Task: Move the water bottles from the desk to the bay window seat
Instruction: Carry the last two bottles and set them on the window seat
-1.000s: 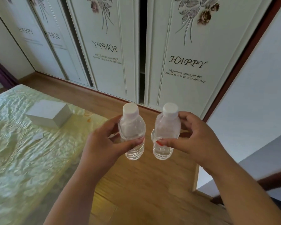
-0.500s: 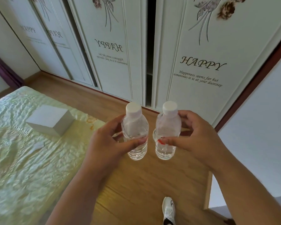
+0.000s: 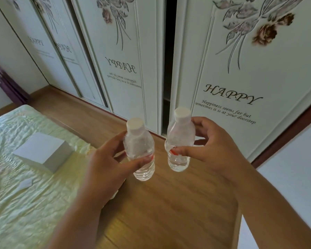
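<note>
Holding bottles (image 3: 140, 150), seemingly water inside.

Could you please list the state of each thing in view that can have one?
Left bottle: capped, upright, held in the air by the left hand.
Right bottle: capped, upright, held in the air by the right hand.
Wardrobe doors: slid apart, dark gap between them.
White box: closed, lying on the bed.
</note>
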`<state>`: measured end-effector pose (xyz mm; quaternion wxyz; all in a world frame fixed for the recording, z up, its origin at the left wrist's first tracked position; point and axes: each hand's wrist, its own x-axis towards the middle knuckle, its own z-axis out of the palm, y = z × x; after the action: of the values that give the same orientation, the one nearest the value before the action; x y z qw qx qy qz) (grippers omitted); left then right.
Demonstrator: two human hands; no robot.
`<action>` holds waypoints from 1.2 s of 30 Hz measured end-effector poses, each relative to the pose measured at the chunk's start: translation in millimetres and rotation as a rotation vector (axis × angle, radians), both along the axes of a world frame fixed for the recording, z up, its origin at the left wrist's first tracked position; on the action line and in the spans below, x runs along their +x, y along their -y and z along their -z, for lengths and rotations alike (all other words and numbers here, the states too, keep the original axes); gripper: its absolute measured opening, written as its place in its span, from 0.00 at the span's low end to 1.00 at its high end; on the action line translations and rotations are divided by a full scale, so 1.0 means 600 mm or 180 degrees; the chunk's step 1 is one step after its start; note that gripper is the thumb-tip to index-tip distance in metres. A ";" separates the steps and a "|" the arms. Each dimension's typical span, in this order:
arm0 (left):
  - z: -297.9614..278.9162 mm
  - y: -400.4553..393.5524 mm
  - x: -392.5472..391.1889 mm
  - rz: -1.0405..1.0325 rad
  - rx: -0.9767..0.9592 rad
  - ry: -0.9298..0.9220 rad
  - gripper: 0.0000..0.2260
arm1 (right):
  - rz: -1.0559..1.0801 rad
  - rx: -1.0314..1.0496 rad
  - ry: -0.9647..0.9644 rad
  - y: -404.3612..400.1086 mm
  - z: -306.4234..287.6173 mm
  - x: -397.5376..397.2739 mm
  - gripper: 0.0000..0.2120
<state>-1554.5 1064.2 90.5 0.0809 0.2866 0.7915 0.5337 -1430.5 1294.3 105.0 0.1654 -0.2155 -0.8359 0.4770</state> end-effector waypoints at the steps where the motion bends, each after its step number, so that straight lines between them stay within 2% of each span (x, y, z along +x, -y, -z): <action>1: 0.001 -0.011 -0.014 0.0026 -0.0031 -0.0013 0.36 | 0.0005 0.0024 0.0023 -0.010 0.000 -0.014 0.38; 17: 0.005 -0.162 -0.350 0.0731 -0.0003 -0.0116 0.40 | 0.0791 0.0063 0.0075 -0.081 -0.014 -0.256 0.34; 22: 0.012 -0.183 -0.416 0.0912 -0.0076 -0.0150 0.40 | 0.0957 0.0009 0.0065 -0.081 -0.003 -0.307 0.37; 26: 0.015 -0.188 -0.458 0.0980 -0.0086 -0.0057 0.35 | 0.0913 0.0026 0.0146 -0.094 -0.004 -0.356 0.37; 33: 0.024 -0.209 -0.538 0.0651 -0.0167 -0.0084 0.36 | 0.0628 0.0113 0.0211 -0.141 0.007 -0.463 0.34; 36: 0.019 -0.231 -0.572 0.0446 -0.0184 -0.0061 0.37 | 0.0408 0.0138 0.0181 -0.175 0.007 -0.515 0.37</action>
<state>-1897.7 1202.7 79.4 0.1188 0.3438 0.7854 0.5008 -1739.4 1399.1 100.7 0.1765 -0.2784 -0.8349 0.4408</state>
